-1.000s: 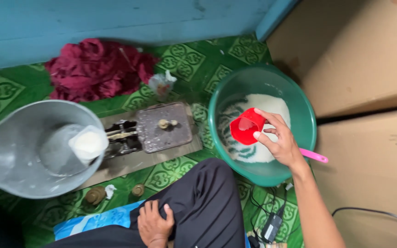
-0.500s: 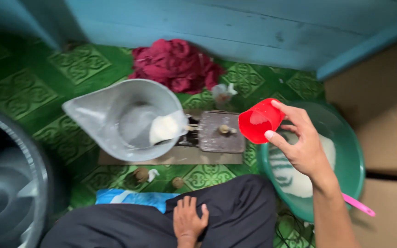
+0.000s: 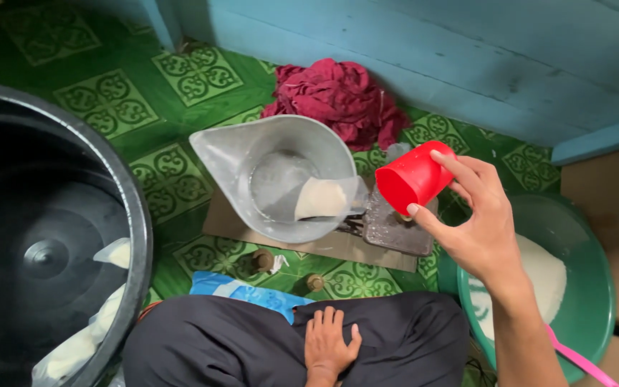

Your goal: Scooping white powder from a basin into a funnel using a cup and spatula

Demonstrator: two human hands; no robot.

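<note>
My right hand (image 3: 480,233) holds a red plastic cup (image 3: 413,177) tilted on its side, mouth toward a grey metal scale pan (image 3: 274,175) that sits on a small weighing scale (image 3: 395,226). A clear bag with white powder (image 3: 324,197) lies in the pan just left of the cup. A green basin (image 3: 589,301) with white powder is under my right forearm. My left hand (image 3: 329,344) rests flat on my dark trouser leg, holding nothing.
A big black tub (image 3: 44,251) with filled clear bags stands at the left. A dark red cloth (image 3: 338,97) lies against the blue wooden wall (image 3: 467,50). A blue packet (image 3: 245,292) and small brass weights (image 3: 263,259) lie on the green patterned floor. A pink handle (image 3: 582,362) sticks out at the basin.
My right hand has lifted the red cup out of the green basin and carried it left to the scale pan. The view has swung left, bringing the black tub in.
</note>
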